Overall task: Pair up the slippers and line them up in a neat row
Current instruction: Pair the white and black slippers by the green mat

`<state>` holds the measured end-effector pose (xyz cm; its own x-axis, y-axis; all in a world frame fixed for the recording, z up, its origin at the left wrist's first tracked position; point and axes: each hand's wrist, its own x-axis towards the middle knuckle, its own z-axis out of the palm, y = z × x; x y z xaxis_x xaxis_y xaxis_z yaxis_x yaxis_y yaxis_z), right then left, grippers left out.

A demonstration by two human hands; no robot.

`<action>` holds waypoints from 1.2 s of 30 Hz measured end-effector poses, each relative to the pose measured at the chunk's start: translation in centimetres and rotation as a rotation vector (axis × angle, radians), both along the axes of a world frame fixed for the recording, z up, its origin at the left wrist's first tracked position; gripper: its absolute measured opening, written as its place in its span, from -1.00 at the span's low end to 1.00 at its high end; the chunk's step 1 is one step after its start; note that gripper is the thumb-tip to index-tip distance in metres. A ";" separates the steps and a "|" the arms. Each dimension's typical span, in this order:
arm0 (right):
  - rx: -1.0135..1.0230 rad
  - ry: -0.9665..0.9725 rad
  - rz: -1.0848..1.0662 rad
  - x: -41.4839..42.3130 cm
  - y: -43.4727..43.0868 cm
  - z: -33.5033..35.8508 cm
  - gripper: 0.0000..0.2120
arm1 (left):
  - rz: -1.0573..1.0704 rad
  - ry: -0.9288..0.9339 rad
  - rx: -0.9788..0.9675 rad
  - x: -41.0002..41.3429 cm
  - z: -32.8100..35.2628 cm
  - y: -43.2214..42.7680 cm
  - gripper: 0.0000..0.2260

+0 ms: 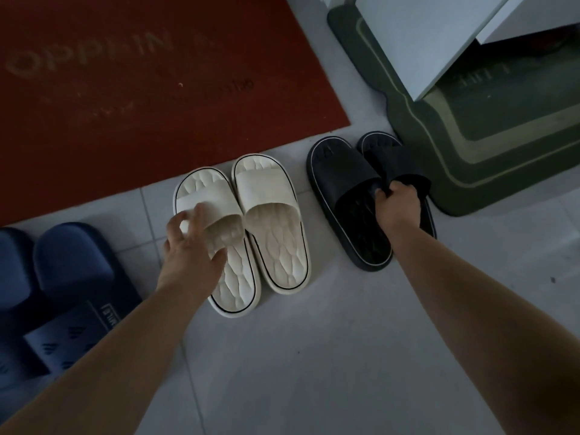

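Two cream slippers lie side by side on the tiled floor, toes toward the red mat: the left cream slipper [216, 255] and the right cream slipper [273, 221]. My left hand [191, 249] hovers over the left one's strap with fingers spread and relaxed; whether it touches is unclear. To the right lie two black slippers. The left black slipper [342, 189] rests flat. My right hand [397, 204] grips the strap of the right black slipper [395, 164], which sits close against its mate. Two blue slippers [72, 277] lie at the far left.
A red doormat [141, 89] with faded lettering covers the upper left. A dark green mat [470, 152] lies at the upper right under a white cabinet [433, 42]. Pale floor tiles [314, 356] stretch toward me.
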<state>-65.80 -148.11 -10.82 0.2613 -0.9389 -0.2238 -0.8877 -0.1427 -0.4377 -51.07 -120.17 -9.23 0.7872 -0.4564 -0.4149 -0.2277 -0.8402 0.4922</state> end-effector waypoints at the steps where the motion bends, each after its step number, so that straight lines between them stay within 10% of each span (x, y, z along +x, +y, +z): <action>1: 0.017 -0.011 -0.023 0.0 0.2 0.0 -0.66 | -0.006 0.005 0.000 0.2 0.1 0.1 -0.33; 11: -0.032 -0.303 -0.296 0.9 0.8 0.8 -0.48 | -0.020 0.023 -0.110 2.2 0.0 2.2 -0.37; 26: -0.210 -0.097 0.153 0.1 1.6 1.5 -0.86 | 0.034 0.121 -0.199 0.6 0.0 3.9 -0.39; 36: 0.093 -0.251 -0.214 0.1 -0.1 0.0 -0.70 | 0.023 0.145 -0.224 0.3 1.2 4.3 -0.45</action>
